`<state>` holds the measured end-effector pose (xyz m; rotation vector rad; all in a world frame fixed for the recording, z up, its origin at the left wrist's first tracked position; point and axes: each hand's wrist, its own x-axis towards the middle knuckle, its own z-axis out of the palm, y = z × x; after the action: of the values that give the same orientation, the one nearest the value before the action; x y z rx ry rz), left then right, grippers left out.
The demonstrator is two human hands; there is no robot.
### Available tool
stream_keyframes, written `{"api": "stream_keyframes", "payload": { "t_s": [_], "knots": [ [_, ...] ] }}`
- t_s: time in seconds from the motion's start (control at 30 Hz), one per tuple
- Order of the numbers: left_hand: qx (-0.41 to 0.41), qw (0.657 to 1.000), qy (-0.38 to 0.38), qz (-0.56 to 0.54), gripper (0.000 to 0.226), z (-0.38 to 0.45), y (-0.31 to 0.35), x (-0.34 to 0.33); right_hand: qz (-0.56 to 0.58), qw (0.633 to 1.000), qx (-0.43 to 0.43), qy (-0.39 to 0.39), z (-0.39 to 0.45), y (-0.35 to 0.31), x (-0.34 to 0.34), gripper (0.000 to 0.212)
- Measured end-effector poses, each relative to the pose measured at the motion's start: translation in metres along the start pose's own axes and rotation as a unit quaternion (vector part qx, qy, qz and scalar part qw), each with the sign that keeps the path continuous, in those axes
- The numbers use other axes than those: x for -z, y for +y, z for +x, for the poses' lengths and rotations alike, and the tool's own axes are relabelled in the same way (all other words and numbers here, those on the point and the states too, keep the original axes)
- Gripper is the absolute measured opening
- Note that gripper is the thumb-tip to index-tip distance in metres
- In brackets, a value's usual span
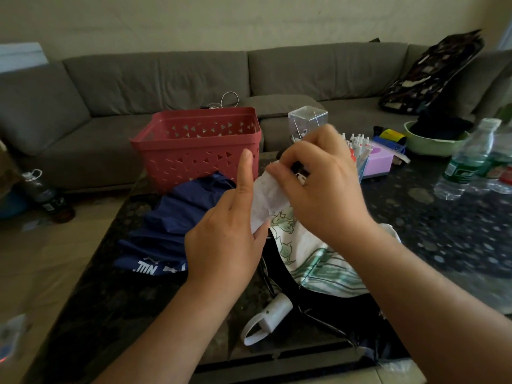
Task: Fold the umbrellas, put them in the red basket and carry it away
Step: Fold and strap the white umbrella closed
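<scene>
Both hands hold the white flowered umbrella above the dark counter: the left hand grips its gathered cloth, forefinger straight up, and the right hand pinches the top. The blue umbrella lies beside it, before the red basket.

On the counter the basket stands at the back left, before the sofa. Two umbrellas lie side by side before it; water bottles stand far right.
</scene>
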<state>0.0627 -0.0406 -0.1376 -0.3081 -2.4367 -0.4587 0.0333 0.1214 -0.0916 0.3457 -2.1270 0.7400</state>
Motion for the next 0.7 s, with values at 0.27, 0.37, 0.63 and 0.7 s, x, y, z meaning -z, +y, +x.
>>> {"api": "stream_keyframes", "payload": {
  "t_s": [0.27,0.37,0.63,0.7],
  "knots": [
    [0.037,0.995,-0.046,-0.076,0.126,0.004,-0.015,0.005,0.212,0.955,-0.116,-0.169,-0.008,0.004,0.006,0.046],
    [0.033,0.993,-0.054,-0.104,0.125,0.004,-0.021,0.006,0.174,0.962,-0.131,-0.163,-0.01,0.003,0.005,0.052],
    [0.107,0.931,-0.095,-0.336,0.089,0.007,-0.03,-0.009,0.19,0.968,-0.133,-0.097,-0.007,0.009,0.001,0.046],
    [0.134,0.905,-0.098,-0.392,0.085,0.01,-0.03,-0.011,0.186,0.972,-0.136,-0.051,-0.011,0.01,-0.003,0.035]
  ]
}}
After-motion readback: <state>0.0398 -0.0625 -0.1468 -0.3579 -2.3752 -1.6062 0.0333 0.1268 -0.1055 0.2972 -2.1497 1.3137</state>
